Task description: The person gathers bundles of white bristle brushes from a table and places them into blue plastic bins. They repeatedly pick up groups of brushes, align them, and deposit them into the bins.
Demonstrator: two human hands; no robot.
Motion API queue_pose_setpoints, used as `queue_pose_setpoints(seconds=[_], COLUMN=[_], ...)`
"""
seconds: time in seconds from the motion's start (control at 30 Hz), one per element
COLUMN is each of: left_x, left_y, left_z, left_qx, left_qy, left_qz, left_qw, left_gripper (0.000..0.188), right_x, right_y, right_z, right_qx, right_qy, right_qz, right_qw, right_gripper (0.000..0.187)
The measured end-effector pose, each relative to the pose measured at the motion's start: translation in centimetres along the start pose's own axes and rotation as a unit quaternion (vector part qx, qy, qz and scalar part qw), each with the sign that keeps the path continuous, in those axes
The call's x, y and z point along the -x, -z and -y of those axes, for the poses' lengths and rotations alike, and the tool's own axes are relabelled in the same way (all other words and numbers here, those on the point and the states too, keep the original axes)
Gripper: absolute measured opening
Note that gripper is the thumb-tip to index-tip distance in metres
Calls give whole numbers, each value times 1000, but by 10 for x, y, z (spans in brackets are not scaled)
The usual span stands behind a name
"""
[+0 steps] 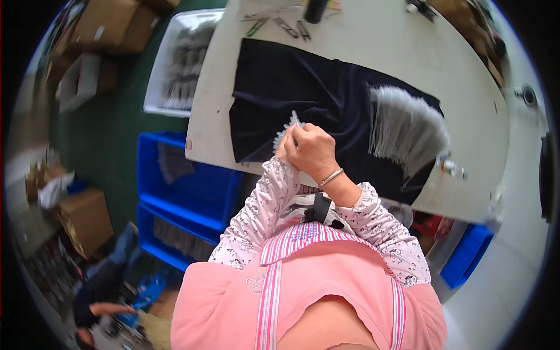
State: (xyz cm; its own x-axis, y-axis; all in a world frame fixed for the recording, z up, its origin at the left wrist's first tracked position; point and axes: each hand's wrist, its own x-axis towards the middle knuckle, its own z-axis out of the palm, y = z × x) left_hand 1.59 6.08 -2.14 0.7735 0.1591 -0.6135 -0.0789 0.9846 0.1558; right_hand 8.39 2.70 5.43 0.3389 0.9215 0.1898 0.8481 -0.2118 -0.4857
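Over the near edge of a black cloth, my two hands are together. My left hand, partly hidden behind the right, is closed on a bundle of small white translucent pieces whose tips stick out past the fingers. My right hand, with a bracelet at its wrist, is closed in a pinch against the left; what its fingertips hold is hidden. To the right on the cloth lies a fanned pile of thin whitish strands.
The white table carries clips and a dark cylinder at the far side. Left of it stand a white bin of grey bundles and blue bins. Another blue bin is at right. A person is low left.
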Motion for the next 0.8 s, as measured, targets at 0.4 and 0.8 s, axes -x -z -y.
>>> queue_pose_setpoints(seconds=[0.4, 0.8], left_x=[34, 217], left_y=[49, 161], left_z=[64, 38], left_qx=[147, 243], left_qy=[59, 34], left_qz=[23, 184], left_qw=[987, 952], left_gripper=[21, 32], right_x=[62, -7], right_y=[35, -14], right_z=[23, 105], right_qx=[-61, -460], right_qy=[144, -212], right_qz=[138, 102], right_qw=[978, 856], right_gripper=[21, 35])
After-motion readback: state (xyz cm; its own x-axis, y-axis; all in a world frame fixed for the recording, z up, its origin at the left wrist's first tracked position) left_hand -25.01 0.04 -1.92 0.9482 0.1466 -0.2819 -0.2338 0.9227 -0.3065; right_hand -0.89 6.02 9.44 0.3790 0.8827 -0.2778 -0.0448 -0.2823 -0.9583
